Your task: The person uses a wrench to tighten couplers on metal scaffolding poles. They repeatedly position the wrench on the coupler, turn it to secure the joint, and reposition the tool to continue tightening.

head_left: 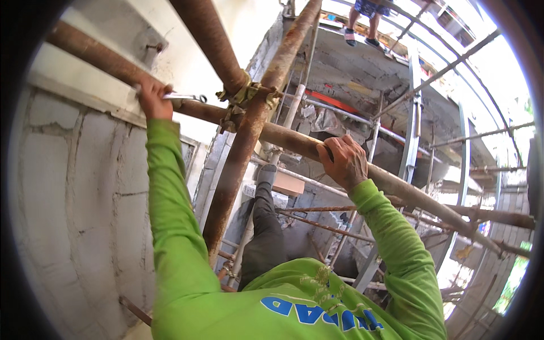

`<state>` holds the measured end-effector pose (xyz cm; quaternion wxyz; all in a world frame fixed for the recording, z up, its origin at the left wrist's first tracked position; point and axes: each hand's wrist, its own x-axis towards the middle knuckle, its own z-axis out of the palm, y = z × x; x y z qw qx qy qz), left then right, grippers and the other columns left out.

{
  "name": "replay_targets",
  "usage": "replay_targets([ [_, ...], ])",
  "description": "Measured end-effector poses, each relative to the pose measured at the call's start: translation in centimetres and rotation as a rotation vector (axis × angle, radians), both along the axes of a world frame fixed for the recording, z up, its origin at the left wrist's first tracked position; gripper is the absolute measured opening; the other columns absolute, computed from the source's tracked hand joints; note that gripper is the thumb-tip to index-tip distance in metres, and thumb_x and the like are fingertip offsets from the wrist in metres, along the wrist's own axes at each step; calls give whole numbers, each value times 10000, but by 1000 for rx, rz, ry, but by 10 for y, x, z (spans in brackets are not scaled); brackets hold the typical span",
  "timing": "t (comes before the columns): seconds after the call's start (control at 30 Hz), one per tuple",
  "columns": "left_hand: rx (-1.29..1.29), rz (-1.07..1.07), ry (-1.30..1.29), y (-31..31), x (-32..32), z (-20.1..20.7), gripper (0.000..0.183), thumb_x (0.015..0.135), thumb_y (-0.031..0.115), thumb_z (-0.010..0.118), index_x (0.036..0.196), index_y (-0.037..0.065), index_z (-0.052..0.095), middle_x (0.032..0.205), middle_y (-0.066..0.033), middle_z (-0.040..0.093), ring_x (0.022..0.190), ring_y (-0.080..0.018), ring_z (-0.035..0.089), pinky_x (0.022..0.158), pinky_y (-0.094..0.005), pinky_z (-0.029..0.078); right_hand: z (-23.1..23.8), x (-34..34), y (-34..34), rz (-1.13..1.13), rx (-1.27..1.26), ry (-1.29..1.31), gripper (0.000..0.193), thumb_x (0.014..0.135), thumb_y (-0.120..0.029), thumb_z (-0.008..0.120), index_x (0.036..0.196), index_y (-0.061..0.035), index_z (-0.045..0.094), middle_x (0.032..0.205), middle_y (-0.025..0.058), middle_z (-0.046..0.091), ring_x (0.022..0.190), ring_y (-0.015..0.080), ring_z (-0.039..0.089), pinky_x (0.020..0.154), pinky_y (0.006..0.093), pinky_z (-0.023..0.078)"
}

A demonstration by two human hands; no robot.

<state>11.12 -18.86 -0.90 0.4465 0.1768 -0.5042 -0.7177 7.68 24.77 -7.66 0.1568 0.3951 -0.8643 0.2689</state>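
My left hand [154, 101] is closed round a metal wrench [184, 97], whose ring end points right, just above the rusty horizontal scaffold pipe [289, 139]. Farther along that pipe, my right hand [344, 160] grips it from above, fingers bent over the top. Between the two hands, scaffold clamps [241, 99] join the horizontal pipe to a thick rusty slanting pipe [238, 178] and another pipe [212, 42] coming down from above. The hidden part of the wrench lies inside my left fist.
A block wall [73, 198] rises on the left. Several thinner scaffold bars [317, 208] cross below and to the right. My foot [266, 174] rests among lower pipes. Another person's legs [362, 22] stand on a ledge at the top, above a rough concrete slab [351, 62].
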Motion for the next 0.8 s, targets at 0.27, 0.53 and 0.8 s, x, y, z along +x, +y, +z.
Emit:
replay_targets([
  [0.27, 161, -502, -504, -29, -123, 9, 313, 1008, 414, 448, 923, 122, 375, 581, 64, 274, 427, -47, 227, 360, -219, 192, 3, 1, -4, -4, 28, 25, 188, 838, -226, 672, 746, -88, 582, 665, 66, 596, 683, 248, 587, 617, 392, 496],
  [0.53, -71, -444, -683, -18, -186, -34, 345, 996, 403, 495, 810, 117, 440, 570, 34, 370, 425, -73, 324, 369, -238, 302, 0, 0, -3, -5, 7, 28, 204, 834, -243, 674, 745, -86, 578, 684, 62, 597, 690, 247, 580, 620, 390, 491],
  [0.8, 38, -570, -799, -19, -194, -37, 343, 987, 412, 515, 821, 122, 438, 552, 44, 343, 423, -78, 310, 369, -228, 298, -2, -1, -2, -1, 15, -5, 214, 824, -235, 669, 726, -81, 559, 691, 57, 601, 693, 243, 577, 630, 389, 491],
])
